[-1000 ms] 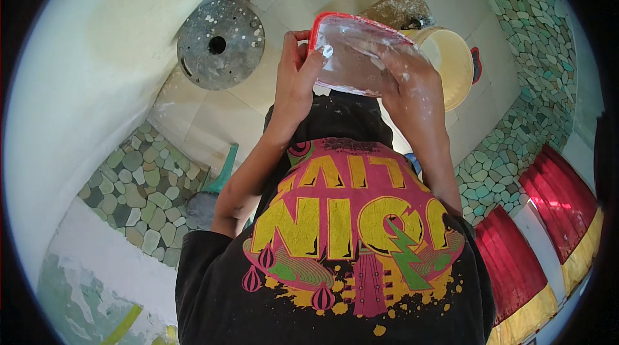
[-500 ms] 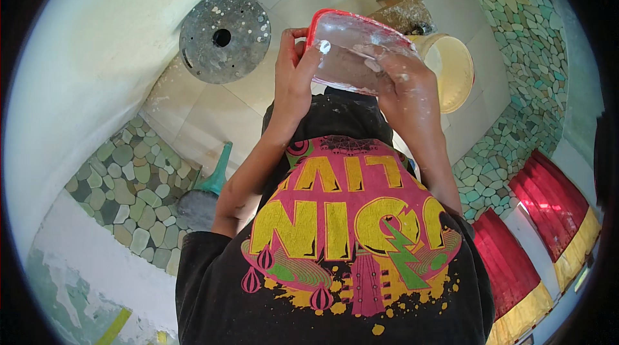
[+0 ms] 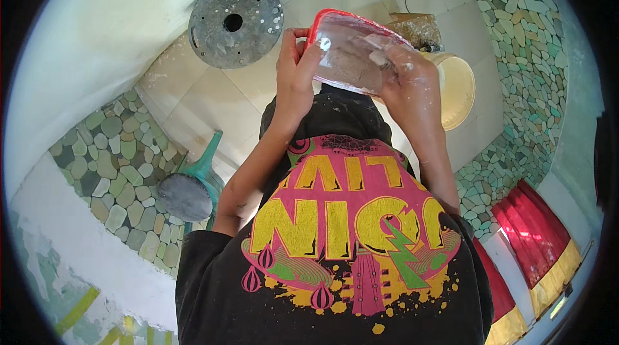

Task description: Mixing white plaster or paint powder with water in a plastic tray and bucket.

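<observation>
In front of my chest a clear, shallow plastic lid or tray point(image 3: 348, 48) with a red rim is tilted between my two hands. White residue smears its face and edges. My left hand point(image 3: 298, 68) grips its left side, with the thumb on the near face and the fingers bent behind the red rim; a white blob shows by the thumb. At the right end, my right hand point(image 3: 411, 77) is closed over the edge, its whitened fingers on the plastic face. A small pale piece or smear shows by those fingertips, too unclear to name.
A white-spattered grey round stool top point(image 3: 236, 22) with a central hole stands ahead left. Right of my hand is a cream bucket point(image 3: 456, 90), beside a brown cardboard box point(image 3: 418, 29). A green stand with a dark round top point(image 3: 185, 197) is at left. Red-and-yellow curtains point(image 3: 532, 235) hang lower right.
My view has turned a little, so the floor things have shifted. My right fingers have moved slightly on the plastic face. Both hands keep their grip.
</observation>
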Motion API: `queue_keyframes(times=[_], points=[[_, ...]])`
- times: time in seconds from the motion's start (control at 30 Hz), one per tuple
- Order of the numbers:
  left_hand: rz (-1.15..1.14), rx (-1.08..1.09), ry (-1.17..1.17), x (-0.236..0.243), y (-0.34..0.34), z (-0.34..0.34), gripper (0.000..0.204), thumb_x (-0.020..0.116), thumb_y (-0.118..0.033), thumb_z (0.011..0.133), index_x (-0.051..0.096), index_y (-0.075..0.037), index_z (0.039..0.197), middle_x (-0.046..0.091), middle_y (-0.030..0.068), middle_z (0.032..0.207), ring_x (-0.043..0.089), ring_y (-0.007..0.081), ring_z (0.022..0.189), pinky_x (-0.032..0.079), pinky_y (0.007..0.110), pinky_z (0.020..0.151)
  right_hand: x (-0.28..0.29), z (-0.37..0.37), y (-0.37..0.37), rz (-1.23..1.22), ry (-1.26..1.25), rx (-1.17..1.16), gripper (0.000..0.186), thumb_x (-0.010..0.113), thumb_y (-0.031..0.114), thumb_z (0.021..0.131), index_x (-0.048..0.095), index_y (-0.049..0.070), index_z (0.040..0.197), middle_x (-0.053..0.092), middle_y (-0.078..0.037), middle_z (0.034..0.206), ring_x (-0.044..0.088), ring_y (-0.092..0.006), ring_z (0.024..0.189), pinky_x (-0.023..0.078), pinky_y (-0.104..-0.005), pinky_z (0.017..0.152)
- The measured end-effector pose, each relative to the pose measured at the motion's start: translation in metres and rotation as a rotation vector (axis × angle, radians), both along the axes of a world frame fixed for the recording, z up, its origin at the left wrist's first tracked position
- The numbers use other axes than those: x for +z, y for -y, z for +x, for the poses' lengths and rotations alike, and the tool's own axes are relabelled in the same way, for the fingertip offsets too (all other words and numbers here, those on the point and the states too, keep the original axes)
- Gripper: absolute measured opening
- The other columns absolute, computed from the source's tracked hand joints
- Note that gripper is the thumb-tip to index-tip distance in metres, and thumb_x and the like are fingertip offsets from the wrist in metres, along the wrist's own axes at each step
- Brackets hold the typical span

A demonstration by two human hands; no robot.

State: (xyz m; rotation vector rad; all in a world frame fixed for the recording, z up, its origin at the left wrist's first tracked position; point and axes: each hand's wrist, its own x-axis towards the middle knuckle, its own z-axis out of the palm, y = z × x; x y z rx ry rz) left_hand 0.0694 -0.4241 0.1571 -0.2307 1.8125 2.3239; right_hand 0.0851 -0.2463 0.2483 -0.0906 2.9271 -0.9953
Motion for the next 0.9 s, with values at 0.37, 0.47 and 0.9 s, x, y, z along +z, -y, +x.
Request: queue_keyframes(times=[0.37,0.47,0.9], points=[[0.037,0.073,-0.006,-0.003,-0.004,0.006,0.035,0.055,-0.025,0.095,0.051,0.003,0.116,0.059,0.0063,0.088,0.051,0.0095,0.079,0.040,0.026,0.071,0.006,-0.003,0.004,0.016,-0.178,0.060,0.041,0.059,-0.008,0.075,0.069,0.004,0.113,0.070,-0.020,0.095,0.067,-0.0402,0.089,0.054,-0.0412,0.080],[0.015,0.056,-0.020,0.005,-0.009,0.006,0.035,0.056,-0.024,0.095,0.051,0.003,0.116,0.060,0.0061,0.087,0.052,0.0096,0.079,0.041,0.026,0.071,-0.001,0.005,0.001,0.099,-0.053,0.110,0.043,0.059,-0.008,0.075,0.070,0.008,0.113,0.069,-0.019,0.093,0.067,-0.0394,0.088,0.054,-0.0418,0.078],[0.061,0.056,-0.003,0.000,-0.015,0.006,0.033,0.056,-0.024,0.095,0.052,0.003,0.114,0.061,0.0058,0.086,0.051,0.0092,0.075,0.040,0.025,0.069,-0.002,0.004,-0.002,0.087,-0.231,0.088,0.048,0.060,-0.007,0.070,0.072,0.010,0.112,0.070,-0.017,0.090,0.066,-0.0369,0.083,0.053,-0.0457,0.079]])
